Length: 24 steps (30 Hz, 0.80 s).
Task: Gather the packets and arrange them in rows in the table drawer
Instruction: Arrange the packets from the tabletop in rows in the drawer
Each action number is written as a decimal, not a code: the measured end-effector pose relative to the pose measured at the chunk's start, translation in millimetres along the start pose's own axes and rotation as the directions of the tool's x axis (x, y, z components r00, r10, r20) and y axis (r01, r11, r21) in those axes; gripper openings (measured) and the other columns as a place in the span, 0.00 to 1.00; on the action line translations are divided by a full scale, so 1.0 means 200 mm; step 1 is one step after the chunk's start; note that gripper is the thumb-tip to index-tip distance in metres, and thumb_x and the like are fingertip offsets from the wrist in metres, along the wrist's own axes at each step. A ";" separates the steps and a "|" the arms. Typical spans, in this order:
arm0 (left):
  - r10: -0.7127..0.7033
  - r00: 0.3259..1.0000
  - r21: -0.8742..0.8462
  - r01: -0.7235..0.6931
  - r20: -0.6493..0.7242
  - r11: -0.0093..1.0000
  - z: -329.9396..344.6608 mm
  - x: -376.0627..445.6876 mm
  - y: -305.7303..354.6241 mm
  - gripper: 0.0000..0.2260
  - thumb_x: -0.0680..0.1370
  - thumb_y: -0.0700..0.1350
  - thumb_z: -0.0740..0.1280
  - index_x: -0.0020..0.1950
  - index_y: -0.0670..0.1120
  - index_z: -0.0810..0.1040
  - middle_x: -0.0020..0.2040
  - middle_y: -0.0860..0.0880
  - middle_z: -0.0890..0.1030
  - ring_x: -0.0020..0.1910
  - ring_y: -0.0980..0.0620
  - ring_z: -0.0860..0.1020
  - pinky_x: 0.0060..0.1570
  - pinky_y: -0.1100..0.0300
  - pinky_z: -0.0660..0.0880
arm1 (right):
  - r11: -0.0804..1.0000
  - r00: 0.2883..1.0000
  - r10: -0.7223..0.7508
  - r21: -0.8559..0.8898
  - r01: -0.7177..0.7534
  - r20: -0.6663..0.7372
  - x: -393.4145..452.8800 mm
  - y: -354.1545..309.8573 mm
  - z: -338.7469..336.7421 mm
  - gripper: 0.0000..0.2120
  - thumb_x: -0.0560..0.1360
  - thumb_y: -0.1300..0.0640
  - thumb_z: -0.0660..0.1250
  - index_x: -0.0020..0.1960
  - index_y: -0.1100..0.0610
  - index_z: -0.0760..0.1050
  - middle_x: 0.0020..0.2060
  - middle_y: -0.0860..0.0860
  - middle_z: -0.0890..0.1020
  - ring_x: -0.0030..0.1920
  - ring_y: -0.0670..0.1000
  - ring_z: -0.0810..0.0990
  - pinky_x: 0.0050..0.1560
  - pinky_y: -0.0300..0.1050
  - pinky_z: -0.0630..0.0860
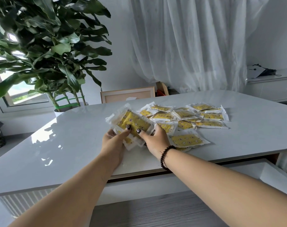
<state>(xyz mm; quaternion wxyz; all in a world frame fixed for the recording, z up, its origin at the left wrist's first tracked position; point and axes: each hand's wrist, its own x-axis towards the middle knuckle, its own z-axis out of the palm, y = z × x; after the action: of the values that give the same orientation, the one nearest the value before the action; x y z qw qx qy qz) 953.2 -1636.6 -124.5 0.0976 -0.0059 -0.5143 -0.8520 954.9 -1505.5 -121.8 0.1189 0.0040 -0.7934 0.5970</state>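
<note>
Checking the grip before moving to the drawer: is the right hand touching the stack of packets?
Touching. The head view shows the right hand with its thumb pressed on top of the stack of packets, which the left hand also holds.

A large leafy plant (pixel 46 46) stands in a white pot (pixel 59 111) at the far left, beside a window (pixel 16 90). A framed board (pixel 128 95) leans behind, sheer curtains (pixel 188 46) hang beyond, and a sideboard (pixel 270 87) (dark clutter on top) sits right.
</note>
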 end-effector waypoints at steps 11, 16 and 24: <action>0.212 0.965 0.542 -0.262 0.155 0.798 -0.17 0.02 0.11 0.16 0.64 0.31 0.77 0.47 0.44 0.79 0.42 0.50 0.84 0.39 0.55 0.82 0.41 0.64 0.80 | 0.955 0.965 -0.260 -0.141 0.262 0.030 -0.03 0.01 -0.06 0.21 0.75 0.61 0.68 0.65 0.58 0.67 0.62 0.50 0.73 0.64 0.49 0.71 0.51 0.32 0.63; 0.180 0.947 0.706 -0.320 0.267 0.632 -0.15 0.00 0.08 0.20 0.63 0.35 0.79 0.48 0.52 0.79 0.45 0.52 0.84 0.45 0.52 0.82 0.49 0.58 0.78 | 0.965 0.969 -0.207 -0.136 0.225 0.135 -0.04 0.01 -0.05 0.27 0.77 0.59 0.66 0.72 0.55 0.58 0.70 0.52 0.67 0.70 0.51 0.65 0.59 0.35 0.61; 0.305 0.925 0.796 -0.357 0.227 0.488 -0.14 -0.01 0.08 0.20 0.63 0.39 0.80 0.43 0.54 0.72 0.40 0.52 0.80 0.37 0.50 0.77 0.37 0.56 0.74 | 0.947 0.965 -0.259 -0.183 0.262 0.044 -0.04 0.00 -0.06 0.22 0.77 0.60 0.65 0.70 0.57 0.66 0.63 0.53 0.75 0.63 0.52 0.72 0.52 0.31 0.63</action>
<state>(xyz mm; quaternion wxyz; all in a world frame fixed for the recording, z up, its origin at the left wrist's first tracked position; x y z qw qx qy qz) 960.7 -1668.5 -123.5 0.2364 -0.0816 -0.8436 -0.4751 965.7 -1496.0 -120.4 0.1889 0.1032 -0.8396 0.4988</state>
